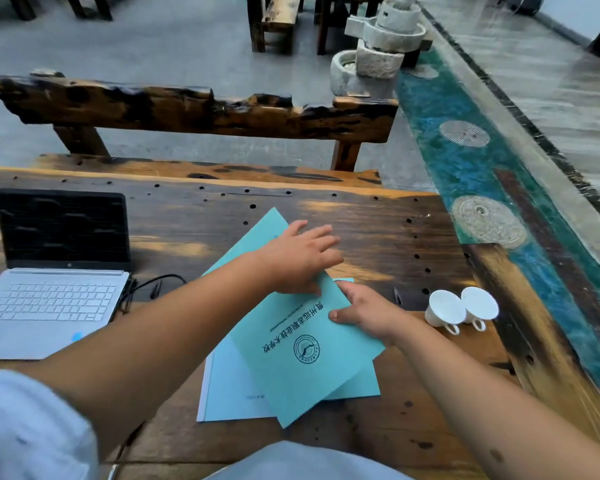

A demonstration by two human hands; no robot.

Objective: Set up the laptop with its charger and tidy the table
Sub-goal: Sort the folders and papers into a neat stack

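Note:
An open silver laptop point(49, 306) with a dark screen stands at the table's left. Its black charger cable point(160, 284) lies loose by the laptop's right side. Teal booklets are fanned across the middle: a top booklet point(302, 368) with printed characters and a round seal, a far booklet point(257, 237) behind it, and a paler booklet point(232, 386) underneath. My left hand point(298, 258) reaches across and lies palm-down on the booklets with its fingers spread. My right hand point(364, 313) grips the top booklet's right edge, thumb on the cover.
Two white cups point(445, 308) lie tipped near the wooden table's point(378, 230) right edge, with a dark pen point(397, 296) beside them. A rough wooden bench point(187, 112) stands beyond the table. Stacked stone millstones point(378, 39) and a teal floor strip are at the right.

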